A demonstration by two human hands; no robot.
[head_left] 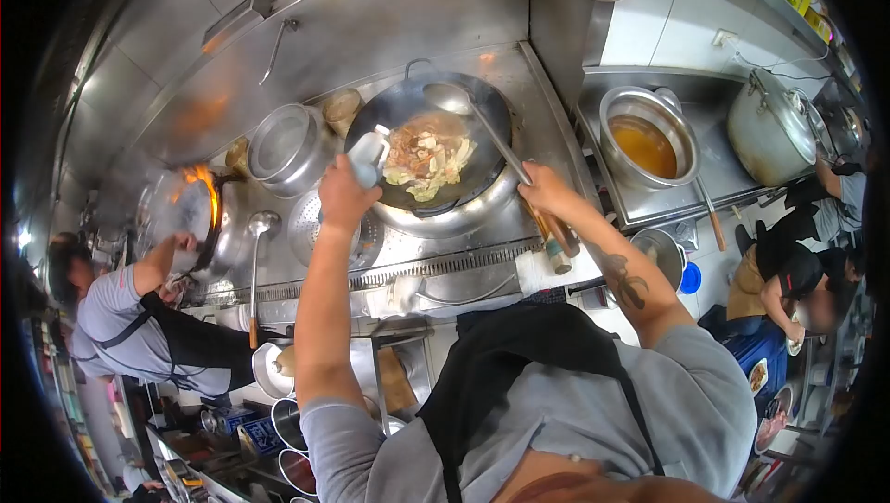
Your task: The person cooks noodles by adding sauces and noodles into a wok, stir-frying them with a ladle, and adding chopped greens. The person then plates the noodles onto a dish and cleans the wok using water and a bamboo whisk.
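Left grip closed round a pale bottle [368, 154]: fingers of our left hand [349, 197] wrap it, leaving no gap we can see, its white end reaching over the left side of the wok [378, 106]. Food [431, 152], pale slices with leafy pieces in brownish liquid, lies in the wok's middle.

Handling, as we judge it: tip the bottle gently, aim at the food and not the bare wall, and add in small amounts. Ladle [498, 143] best swept from the far wall through the liquid, so the leaves turn without spilling over the rim.

Right grip: our right hand [549, 190] curls firmly about the ladle's handle, wooden end jutting back toward us. Ladle bowl sits beyond the food; whether it touches metal we cannot tell. Steam and lens blur probably hide any drip from the bottle. Steel desk [542, 132] surrounds the wok.
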